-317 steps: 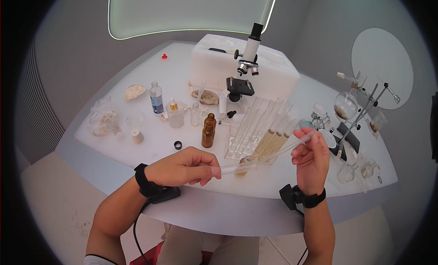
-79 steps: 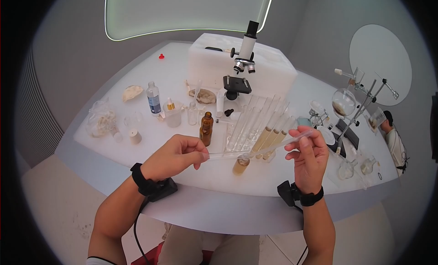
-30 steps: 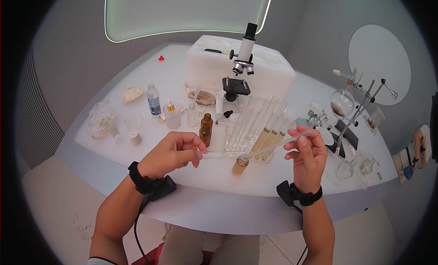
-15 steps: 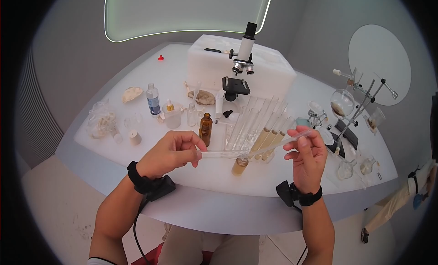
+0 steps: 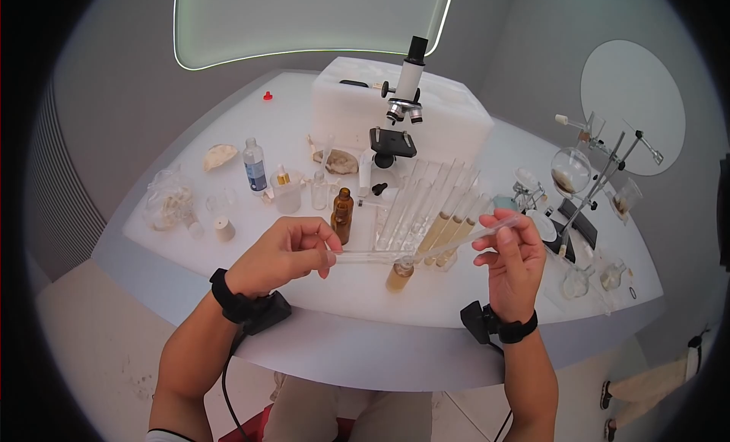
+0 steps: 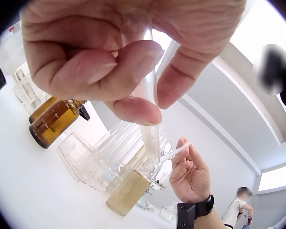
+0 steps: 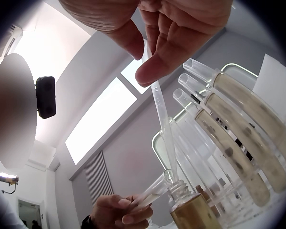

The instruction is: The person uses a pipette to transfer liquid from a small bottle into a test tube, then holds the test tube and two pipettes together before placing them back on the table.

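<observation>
My left hand [image 5: 283, 258] pinches a clear glass tube [image 5: 365, 256], held nearly level with its mouth to the right. Between finger and thumb of my right hand [image 5: 517, 268] is a translucent plastic dropper [image 5: 480, 233], slanting down to the left. In the right wrist view the dropper's tip [image 7: 170, 164] is at the mouth of the tube [image 7: 150, 194]; whether it is inside is unclear. Just below them stands a small open bottle of light brown liquid [image 5: 399, 276], also visible in the left wrist view [image 6: 128, 192].
Behind the bottle, a rack holds several tubes, some with cloudy liquid [image 5: 443, 233]. An amber bottle [image 5: 342, 217] stands left of it. Farther back are a microscope [image 5: 395, 141] and a white block [image 5: 456, 107]. A metal stand with a round flask [image 5: 570, 172] is at right. Someone's legs [image 5: 646, 385] show beyond the table.
Compared with the oldest frame, my left hand is higher and slightly farther left, and the small bottle is less covered. Lately both hands have barely moved. The person at right has shifted lower in view.
</observation>
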A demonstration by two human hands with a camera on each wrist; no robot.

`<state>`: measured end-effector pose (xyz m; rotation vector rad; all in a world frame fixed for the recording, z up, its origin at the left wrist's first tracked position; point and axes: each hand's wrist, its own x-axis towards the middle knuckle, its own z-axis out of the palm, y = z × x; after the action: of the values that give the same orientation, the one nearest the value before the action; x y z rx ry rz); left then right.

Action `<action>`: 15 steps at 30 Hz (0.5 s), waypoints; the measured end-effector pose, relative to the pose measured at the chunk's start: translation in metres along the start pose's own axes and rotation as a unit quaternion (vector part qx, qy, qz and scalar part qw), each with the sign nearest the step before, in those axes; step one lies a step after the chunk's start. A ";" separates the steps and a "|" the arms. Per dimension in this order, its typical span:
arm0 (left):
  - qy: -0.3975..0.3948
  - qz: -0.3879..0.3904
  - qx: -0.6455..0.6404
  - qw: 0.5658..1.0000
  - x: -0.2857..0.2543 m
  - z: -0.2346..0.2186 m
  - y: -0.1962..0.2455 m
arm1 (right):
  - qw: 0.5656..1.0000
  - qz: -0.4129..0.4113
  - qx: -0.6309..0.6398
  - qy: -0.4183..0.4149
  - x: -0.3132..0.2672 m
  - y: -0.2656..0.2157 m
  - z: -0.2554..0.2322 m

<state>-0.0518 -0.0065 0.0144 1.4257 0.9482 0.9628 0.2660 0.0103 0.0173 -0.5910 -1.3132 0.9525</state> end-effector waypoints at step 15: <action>0.008 -0.020 -0.003 1.000 0.000 -0.003 -0.002 | 1.000 -0.001 0.003 -0.001 0.000 0.001 0.000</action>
<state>-0.0544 -0.0059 0.0128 1.3911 0.9823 0.9479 0.2659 0.0103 0.0164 -0.5851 -1.3129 0.9556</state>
